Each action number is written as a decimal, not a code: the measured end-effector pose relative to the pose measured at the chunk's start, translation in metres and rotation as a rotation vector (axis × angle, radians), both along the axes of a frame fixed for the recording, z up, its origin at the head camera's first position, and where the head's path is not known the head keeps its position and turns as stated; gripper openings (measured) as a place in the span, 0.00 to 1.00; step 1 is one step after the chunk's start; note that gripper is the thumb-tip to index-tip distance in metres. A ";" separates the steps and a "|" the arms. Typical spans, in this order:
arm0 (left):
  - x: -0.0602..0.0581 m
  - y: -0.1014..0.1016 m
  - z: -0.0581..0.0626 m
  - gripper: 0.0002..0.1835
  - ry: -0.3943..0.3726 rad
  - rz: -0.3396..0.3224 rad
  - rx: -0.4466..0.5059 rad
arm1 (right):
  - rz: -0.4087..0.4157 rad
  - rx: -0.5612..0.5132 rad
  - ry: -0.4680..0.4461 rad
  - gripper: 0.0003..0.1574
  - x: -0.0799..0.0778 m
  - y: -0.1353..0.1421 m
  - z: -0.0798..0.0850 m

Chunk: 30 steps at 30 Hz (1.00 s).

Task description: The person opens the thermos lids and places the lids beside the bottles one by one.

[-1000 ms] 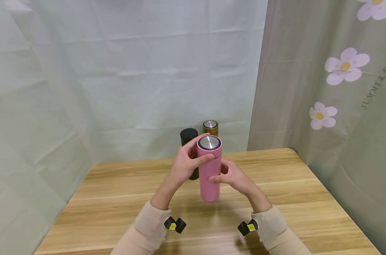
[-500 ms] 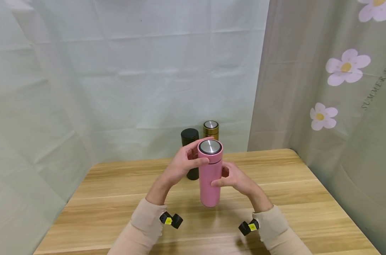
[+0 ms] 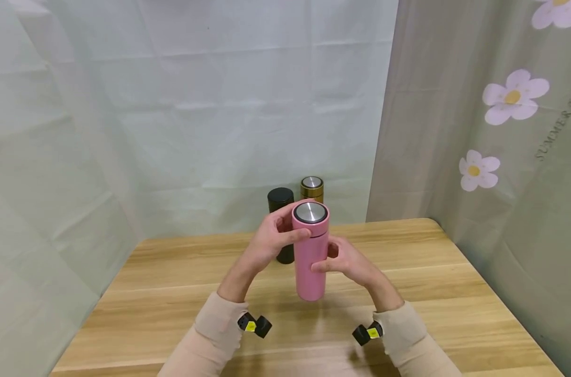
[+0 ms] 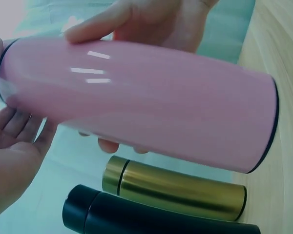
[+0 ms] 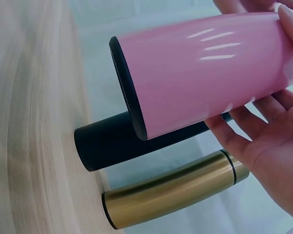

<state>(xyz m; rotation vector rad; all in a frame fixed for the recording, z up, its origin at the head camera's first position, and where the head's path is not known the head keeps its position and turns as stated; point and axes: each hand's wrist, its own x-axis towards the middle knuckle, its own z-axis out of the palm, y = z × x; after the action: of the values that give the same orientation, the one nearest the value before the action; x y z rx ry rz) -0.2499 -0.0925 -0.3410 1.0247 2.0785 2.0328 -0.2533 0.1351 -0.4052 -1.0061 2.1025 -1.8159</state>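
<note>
Nudged slightly higher since half a second ago, the pink bottle hangs above the table, lifted, lid still on; left hand grips its top, right hand its body.

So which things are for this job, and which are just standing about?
Seem part of the job:
- pink vacuum flask
- left hand and right hand, both holding it

Probably just there, not held:
- black flask
- gold flask
- flowery curtain

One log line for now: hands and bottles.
left hand: grips upper end of pink bottle | right hand: grips its body | black bottle, gold bottle: upright behind, on table
</note>
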 end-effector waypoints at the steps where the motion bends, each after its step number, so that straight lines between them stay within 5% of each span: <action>1: 0.001 0.001 0.001 0.47 0.017 0.028 -0.009 | -0.007 0.000 0.000 0.34 0.000 0.000 0.001; 7: 0.007 0.008 0.003 0.49 0.123 0.138 -0.068 | -0.047 -0.004 0.002 0.35 0.002 0.000 0.004; 22: 0.001 0.001 0.005 0.50 0.017 -0.090 -0.007 | 0.009 -0.028 0.015 0.36 0.002 0.000 0.003; 30: 0.000 0.000 0.006 0.47 -0.009 -0.090 0.008 | -0.010 -0.011 0.017 0.35 0.003 -0.001 0.004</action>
<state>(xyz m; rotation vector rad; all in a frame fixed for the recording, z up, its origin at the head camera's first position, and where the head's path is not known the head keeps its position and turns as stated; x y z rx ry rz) -0.2502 -0.0920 -0.3354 1.0875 1.9832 2.0001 -0.2505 0.1344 -0.4016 -1.0189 2.1140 -1.8318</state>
